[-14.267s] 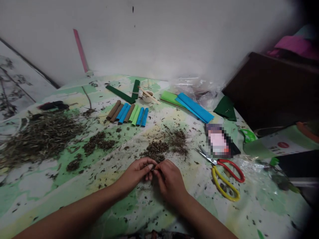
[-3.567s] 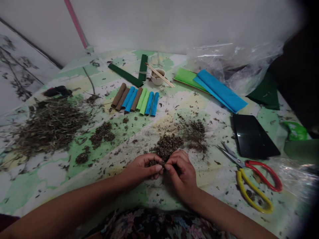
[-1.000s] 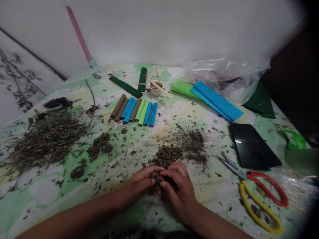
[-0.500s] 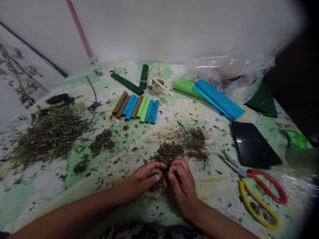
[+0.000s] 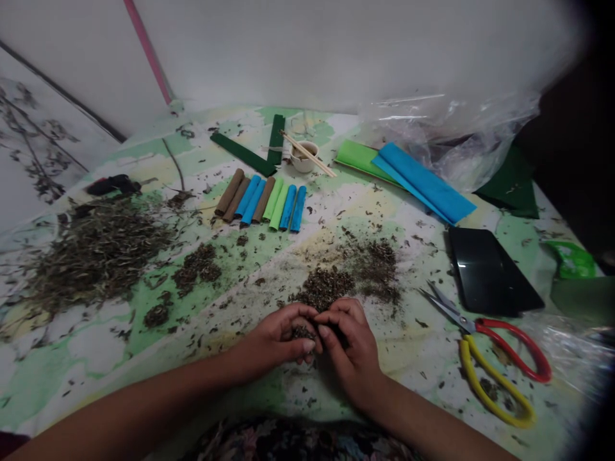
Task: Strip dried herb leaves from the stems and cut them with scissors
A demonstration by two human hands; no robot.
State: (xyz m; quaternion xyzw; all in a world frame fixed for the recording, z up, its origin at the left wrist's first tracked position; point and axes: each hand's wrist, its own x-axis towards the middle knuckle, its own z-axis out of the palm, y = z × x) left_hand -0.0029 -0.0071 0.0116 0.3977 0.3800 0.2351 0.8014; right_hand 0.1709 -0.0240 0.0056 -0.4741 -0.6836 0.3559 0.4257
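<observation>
My left hand [image 5: 278,336] and my right hand [image 5: 348,342] meet at the near middle of the table, fingers curled together around a small clump of dried crumbled herb [image 5: 302,331]. Both hands pinch that clump between fingertips and thumbs. Just beyond them lies a pile of the same crumbled herb [image 5: 327,288]. A row of rolled paper tubes [image 5: 262,205], brown, blue and light green, lies farther back.
A big heap of dried stems [image 5: 91,246] covers the left. Scissors with red and yellow handles [image 5: 490,358] and a black phone [image 5: 490,272] lie right. Blue and green paper sheets [image 5: 413,179], a small cup with sticks [image 5: 305,155], dark green strips [image 5: 250,153] and a plastic bag [image 5: 451,134] sit behind.
My hands stay together at the same spot, fingers shifting slightly around the herb clump. The view has tilted a little; nothing else on the table has moved.
</observation>
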